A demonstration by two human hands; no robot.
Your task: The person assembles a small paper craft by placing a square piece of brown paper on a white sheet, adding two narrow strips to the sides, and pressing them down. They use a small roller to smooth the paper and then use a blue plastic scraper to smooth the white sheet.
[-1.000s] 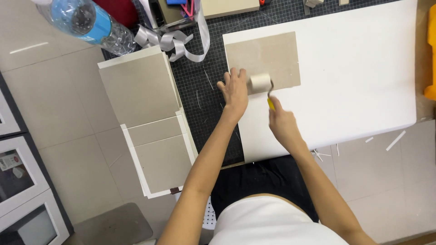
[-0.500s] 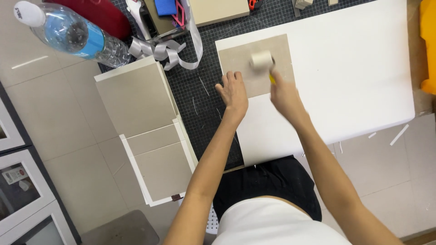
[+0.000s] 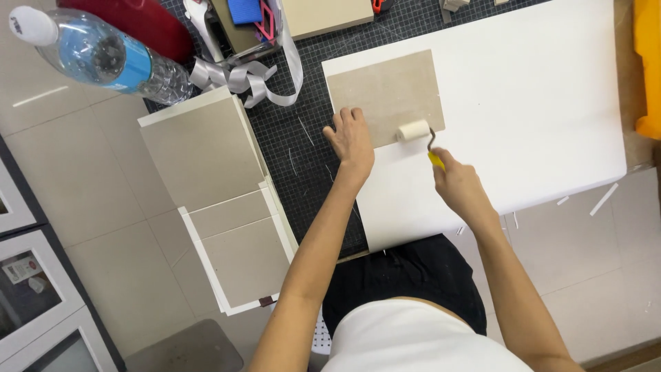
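Head view: my right hand grips the yellow-handled roller on the grey board's near right corner. My left hand lies flat, fingers spread, pinning the board's near left edge on the white sheet. Best practice, I reckon: even pressure, overlapping passes, roll outward.

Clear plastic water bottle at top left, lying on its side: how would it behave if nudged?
The clear plastic water bottle with blue label lies on its round side, so it would probably roll. It looks partly filled, so likely weighty. Smooth plastic may be slippery.
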